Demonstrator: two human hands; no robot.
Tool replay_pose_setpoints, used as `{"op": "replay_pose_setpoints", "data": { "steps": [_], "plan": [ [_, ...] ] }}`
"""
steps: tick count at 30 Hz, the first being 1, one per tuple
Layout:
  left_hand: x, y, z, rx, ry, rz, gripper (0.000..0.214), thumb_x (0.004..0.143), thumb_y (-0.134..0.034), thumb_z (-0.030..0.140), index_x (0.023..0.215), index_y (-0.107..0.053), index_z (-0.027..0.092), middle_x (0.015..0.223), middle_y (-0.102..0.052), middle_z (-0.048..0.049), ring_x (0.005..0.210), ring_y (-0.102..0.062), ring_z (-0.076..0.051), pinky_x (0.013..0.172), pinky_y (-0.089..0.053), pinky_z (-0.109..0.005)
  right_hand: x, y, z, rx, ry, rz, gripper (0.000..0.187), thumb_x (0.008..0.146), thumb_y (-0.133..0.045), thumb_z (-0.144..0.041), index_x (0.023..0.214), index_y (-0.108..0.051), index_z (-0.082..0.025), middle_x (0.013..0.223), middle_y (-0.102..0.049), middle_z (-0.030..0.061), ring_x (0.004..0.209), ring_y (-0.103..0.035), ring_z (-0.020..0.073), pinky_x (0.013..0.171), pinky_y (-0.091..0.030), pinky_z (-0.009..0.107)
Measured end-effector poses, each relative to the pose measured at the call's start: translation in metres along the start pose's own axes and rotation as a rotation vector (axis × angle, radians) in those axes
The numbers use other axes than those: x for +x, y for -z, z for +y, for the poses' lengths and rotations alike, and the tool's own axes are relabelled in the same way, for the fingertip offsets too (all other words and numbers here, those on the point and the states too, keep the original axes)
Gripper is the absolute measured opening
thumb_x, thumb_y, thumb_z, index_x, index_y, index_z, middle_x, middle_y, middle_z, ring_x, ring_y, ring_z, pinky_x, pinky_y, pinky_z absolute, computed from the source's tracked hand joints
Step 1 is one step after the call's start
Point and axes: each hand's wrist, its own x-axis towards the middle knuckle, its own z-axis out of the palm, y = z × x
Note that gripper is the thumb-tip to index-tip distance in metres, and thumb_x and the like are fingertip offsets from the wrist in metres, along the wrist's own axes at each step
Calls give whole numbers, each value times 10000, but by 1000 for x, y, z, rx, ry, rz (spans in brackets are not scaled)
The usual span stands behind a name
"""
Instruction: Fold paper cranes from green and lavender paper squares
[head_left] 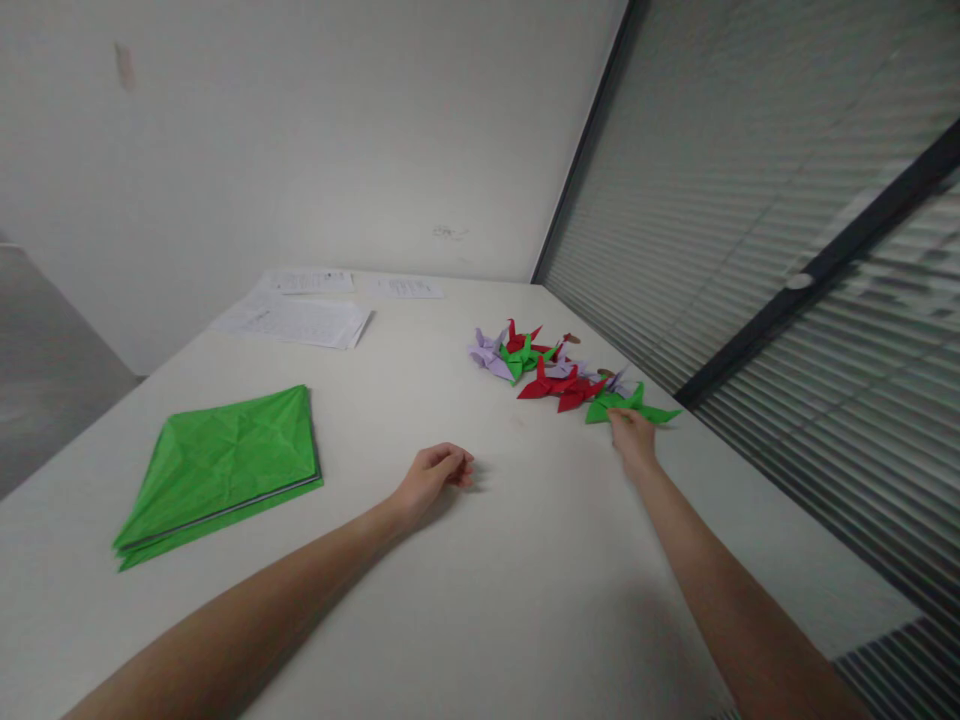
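Several folded paper cranes in red, green and lilac lie in a cluster at the right of the white table. At its near end my right hand [632,437] pinches a green paper crane [632,403], which touches or nearly touches the others. A red paper crane [541,382] and a lilac paper crane [489,355] sit farther left. My left hand [437,474] rests on the tabletop with its fingers curled closed, and nothing shows in them. On the left lies a large folded piece of green paper [236,450], creased, with layered edges.
Printed sheets [300,318] lie toward the back left of the white table [480,600]. A white wall [375,130] stands behind it. Along the right edge runs a window with blinds [750,230] and a dark frame bar.
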Motion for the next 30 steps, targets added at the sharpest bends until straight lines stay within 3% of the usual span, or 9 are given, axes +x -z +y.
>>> {"op": "replay_pose_setpoints", "data": {
  "steps": [3,7,10,12,15,18,21,25,30],
  "plan": [
    [-3,-3,8,251,-4,-63,233,722,-722,367,706,-669,141,630,-646,-48,551,-585,-136,558,-449,-251,-41,-38,-13,14,36,-205,154,628,-709,-271,739,-710,-165,543,-597,-10,503,-500,121,485,-389,237],
    [-15,-1,36,660,-24,-309,123,743,-686,301,766,-721,185,726,-702,-51,569,-602,-154,537,-424,-244,-99,-78,-38,33,221,-728,179,658,-702,-335,745,-708,-178,613,-647,16,578,-569,150,511,-424,251],
    [-30,18,67,867,-191,-286,115,673,-758,247,785,-743,223,716,-704,-42,603,-614,-176,620,-439,-259,-131,-95,-50,23,325,-928,192,697,-682,-347,797,-719,-188,695,-683,22,635,-595,160,570,-453,269],
    [-43,44,90,974,-300,-182,207,619,-801,233,817,-746,252,790,-715,-47,670,-630,-196,693,-447,-268,-143,-101,-52,2,386,-987,177,719,-673,-336,809,-726,-192,711,-690,21,652,-591,159,596,-455,272],
    [-64,94,121,1164,-360,-14,240,632,-806,309,858,-739,262,885,-719,-59,758,-650,-228,791,-455,-293,-151,-103,-50,-25,443,-1039,177,751,-652,-334,819,-730,-190,719,-694,23,664,-587,161,623,-454,279],
    [-86,142,139,1431,-243,105,334,659,-777,404,950,-727,245,1016,-704,-87,941,-643,-287,915,-432,-341,-152,-102,-45,-52,474,-1055,194,784,-619,-339,827,-722,-179,744,-696,33,690,-593,167,656,-451,288],
    [-103,176,142,1755,-150,111,392,767,-661,507,1039,-704,229,1115,-677,-121,1048,-609,-329,957,-427,-405,-153,-105,-42,-76,484,-1067,218,808,-587,-341,831,-705,-160,763,-689,44,699,-590,164,667,-443,286],
    [-113,195,132,1979,-128,24,464,826,-615,463,1200,-632,188,1239,-603,-161,1043,-621,-323,923,-469,-432,-162,-117,-44,-84,494,-1098,237,809,-568,-329,849,-692,-132,744,-672,50,683,-575,154,648,-437,272],
    [-113,200,123,2082,-154,-86,322,915,-534,376,1171,-632,209,1126,-643,-114,957,-657,-247,872,-495,-359,-186,-137,-58,-88,534,-1182,230,842,-550,-301,881,-692,-123,745,-666,44,676,-566,135,647,-428,252]
  ]
}}
